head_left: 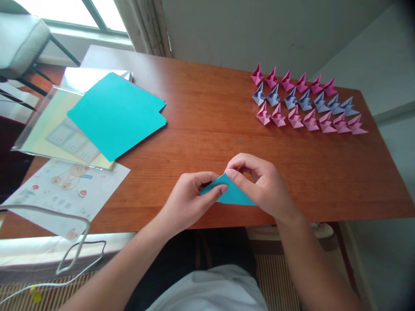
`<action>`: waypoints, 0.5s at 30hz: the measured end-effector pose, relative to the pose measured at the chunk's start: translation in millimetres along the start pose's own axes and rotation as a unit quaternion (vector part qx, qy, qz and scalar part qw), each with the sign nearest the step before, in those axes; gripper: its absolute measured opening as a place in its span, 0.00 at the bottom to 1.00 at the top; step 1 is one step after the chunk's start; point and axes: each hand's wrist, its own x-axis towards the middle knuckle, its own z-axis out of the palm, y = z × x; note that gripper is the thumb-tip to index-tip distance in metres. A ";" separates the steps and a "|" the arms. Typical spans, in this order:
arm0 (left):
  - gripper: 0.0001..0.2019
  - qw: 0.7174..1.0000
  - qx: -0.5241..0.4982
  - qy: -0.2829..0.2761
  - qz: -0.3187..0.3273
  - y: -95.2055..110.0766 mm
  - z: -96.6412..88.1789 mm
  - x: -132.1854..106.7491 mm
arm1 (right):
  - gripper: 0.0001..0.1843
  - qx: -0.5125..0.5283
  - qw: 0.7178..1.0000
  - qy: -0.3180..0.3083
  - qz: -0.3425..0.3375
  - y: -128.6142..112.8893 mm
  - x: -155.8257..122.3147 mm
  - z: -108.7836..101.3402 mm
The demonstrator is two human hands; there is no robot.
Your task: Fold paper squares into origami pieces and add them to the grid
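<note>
Near the front edge of the table I hold a folded piece of turquoise paper (236, 196), roughly triangular with its peak pointing away from me. My left hand (191, 198) pinches its left side, thumb on the near face and fingers behind. At the peak, my right hand (262, 181) grips the paper between thumb and index finger, the other fingers curled. Parts of the paper are hidden by both hands. To the left lies a stack of turquoise paper sheets (118, 114).
Rows of folded origami figures, dark pink (287, 80), blue (304, 100) and light pink (310, 121), stand at the back right. Under the turquoise stack lies a clear plastic packet (39, 125); a printed sheet (65, 194) is nearer. A white cable (81, 276) hangs front left.
</note>
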 end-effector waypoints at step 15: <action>0.14 0.999 -0.004 0.036 -0.023 3.3 0.2 3.2 | 0.07 -0.062 0.993 0.082 -0.053 6.9 -3.1 5.0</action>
